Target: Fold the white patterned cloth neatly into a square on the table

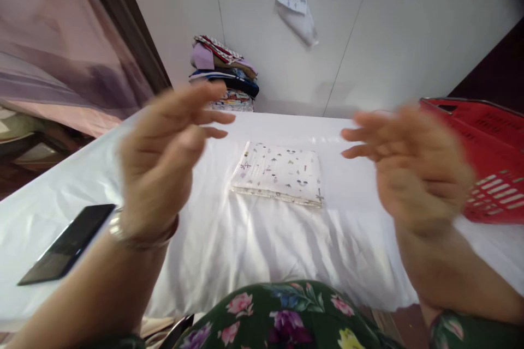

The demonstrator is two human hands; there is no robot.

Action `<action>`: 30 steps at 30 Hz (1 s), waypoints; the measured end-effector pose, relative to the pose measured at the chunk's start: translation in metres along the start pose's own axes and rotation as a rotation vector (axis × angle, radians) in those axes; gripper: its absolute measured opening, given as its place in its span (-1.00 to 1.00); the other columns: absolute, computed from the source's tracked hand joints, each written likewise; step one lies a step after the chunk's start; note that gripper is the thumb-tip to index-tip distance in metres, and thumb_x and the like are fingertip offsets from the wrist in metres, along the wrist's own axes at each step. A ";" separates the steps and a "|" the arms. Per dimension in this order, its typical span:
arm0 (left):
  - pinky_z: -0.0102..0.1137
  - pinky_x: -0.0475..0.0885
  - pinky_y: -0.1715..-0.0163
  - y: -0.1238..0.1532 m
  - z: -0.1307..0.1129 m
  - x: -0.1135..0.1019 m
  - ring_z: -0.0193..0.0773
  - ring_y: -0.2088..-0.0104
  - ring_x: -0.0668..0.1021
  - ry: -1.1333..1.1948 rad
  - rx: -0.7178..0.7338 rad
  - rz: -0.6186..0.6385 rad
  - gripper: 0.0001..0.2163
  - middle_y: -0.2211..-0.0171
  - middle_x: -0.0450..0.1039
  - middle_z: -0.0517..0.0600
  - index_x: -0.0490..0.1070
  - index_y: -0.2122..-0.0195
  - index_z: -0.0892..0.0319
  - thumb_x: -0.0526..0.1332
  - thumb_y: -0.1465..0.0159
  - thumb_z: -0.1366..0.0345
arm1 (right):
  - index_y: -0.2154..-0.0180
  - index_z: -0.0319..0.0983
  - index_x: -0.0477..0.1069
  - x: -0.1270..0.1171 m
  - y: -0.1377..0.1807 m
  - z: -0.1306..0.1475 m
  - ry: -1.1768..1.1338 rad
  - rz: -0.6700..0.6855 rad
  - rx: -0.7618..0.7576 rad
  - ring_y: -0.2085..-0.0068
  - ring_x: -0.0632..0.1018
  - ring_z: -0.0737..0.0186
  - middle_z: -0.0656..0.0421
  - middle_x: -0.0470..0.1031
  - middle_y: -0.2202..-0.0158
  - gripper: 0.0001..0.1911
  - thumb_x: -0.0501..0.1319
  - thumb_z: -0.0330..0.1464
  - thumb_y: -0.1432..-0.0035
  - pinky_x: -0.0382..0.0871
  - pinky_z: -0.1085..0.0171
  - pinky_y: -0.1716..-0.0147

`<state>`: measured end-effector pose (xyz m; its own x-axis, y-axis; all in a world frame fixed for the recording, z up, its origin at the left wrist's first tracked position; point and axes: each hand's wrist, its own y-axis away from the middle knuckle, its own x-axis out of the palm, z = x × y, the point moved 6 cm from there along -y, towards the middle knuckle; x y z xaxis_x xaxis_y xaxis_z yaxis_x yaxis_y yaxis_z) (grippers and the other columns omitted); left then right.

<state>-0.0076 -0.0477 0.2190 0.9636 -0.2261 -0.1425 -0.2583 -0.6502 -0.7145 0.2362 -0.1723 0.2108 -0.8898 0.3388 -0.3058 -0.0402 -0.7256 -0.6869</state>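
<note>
"Where's the folded cloth [278, 173]?"
"Between the left grip [161, 166] and right grip [421, 169] — on the white surface [254, 242], both hands released and raised."
"Its long axis?"
"From left grip toward right — layered edge facing the floral garment [282, 313]."

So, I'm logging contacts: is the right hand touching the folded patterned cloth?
Apart. The head view shows a strip of white sheet between the right hand and the folded patterned cloth.
</note>
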 end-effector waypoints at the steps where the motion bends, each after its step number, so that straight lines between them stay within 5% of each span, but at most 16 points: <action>1: -0.29 0.45 0.14 0.004 0.020 0.006 -0.23 0.11 0.48 -0.086 -0.048 0.024 -0.67 -0.03 0.34 0.01 0.31 -0.02 0.13 0.12 -0.22 0.23 | -0.12 -0.03 0.16 0.007 0.002 -0.015 0.043 0.014 0.015 -0.04 0.37 0.17 0.17 0.25 -0.09 -0.57 0.11 -0.27 -0.21 0.37 0.12 0.05; 4: -0.25 0.41 0.07 0.026 0.103 0.025 -0.20 0.06 0.46 -0.431 -0.195 0.140 -0.57 -0.01 0.36 0.07 0.29 -0.05 0.15 0.14 -0.19 0.09 | -0.12 -0.14 0.20 0.034 0.020 -0.084 0.297 0.122 0.156 -0.09 0.33 0.17 0.14 0.25 -0.10 -0.56 0.09 -0.24 -0.21 0.25 0.11 -0.07; 9: -0.07 0.06 -0.17 0.078 0.206 0.065 -0.07 -0.22 0.12 -0.837 -0.192 0.603 -0.47 -0.21 0.05 0.13 0.17 -0.14 0.19 0.03 -0.22 0.00 | -0.20 -0.27 0.08 0.083 0.069 -0.183 0.714 0.520 0.273 -0.26 -0.03 0.06 0.06 -0.04 -0.24 -0.41 0.02 -0.14 -0.21 -0.17 -0.01 -0.22; 12: -0.08 -0.02 -0.20 0.094 0.223 0.068 -0.12 -0.25 0.04 -0.929 -0.219 0.698 -0.47 -0.23 0.03 0.05 0.13 -0.16 0.14 -0.08 -0.25 -0.04 | -0.23 -0.28 0.02 0.093 0.091 -0.206 0.827 0.685 0.307 -0.27 -0.11 0.07 0.07 -0.15 -0.27 -0.34 -0.01 -0.07 -0.21 -0.26 0.01 -0.23; 18: -0.02 -0.02 -0.17 0.084 0.220 0.065 -0.14 -0.25 0.03 -0.900 -0.347 0.806 -0.45 -0.24 0.01 0.00 0.14 -0.15 0.07 -0.21 -0.25 -0.10 | -0.26 -0.22 -0.09 0.088 0.084 -0.201 0.755 0.779 0.391 -0.28 -0.18 0.13 0.14 -0.25 -0.28 -0.31 -0.21 0.03 -0.23 -0.30 0.07 -0.22; 25: -0.06 -0.10 -0.20 0.017 0.239 0.106 -0.12 -0.26 -0.03 -1.018 -0.248 0.774 -0.41 -0.26 -0.07 0.05 0.11 -0.18 0.17 -0.17 -0.24 -0.09 | -0.25 -0.27 -0.09 0.084 0.004 -0.240 0.880 0.634 0.444 -0.28 -0.20 0.12 0.09 -0.27 -0.29 -0.33 -0.18 -0.02 -0.24 -0.32 0.05 -0.20; 30: -0.07 -0.13 -0.21 0.015 0.292 0.100 -0.10 -0.27 -0.13 -1.053 -0.482 0.757 -0.35 -0.29 -0.24 0.00 -0.04 -0.24 0.17 -0.20 -0.22 -0.11 | -0.24 -0.31 -0.08 0.077 0.004 -0.302 0.993 0.585 0.629 -0.28 -0.16 0.09 0.04 -0.22 -0.28 -0.34 -0.17 -0.06 -0.26 -0.28 0.01 -0.19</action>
<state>0.1047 0.1312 -0.0060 0.1206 -0.1245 -0.9849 -0.5267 -0.8490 0.0429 0.3051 0.0316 -0.0138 -0.1467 -0.0210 -0.9890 -0.2091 -0.9765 0.0517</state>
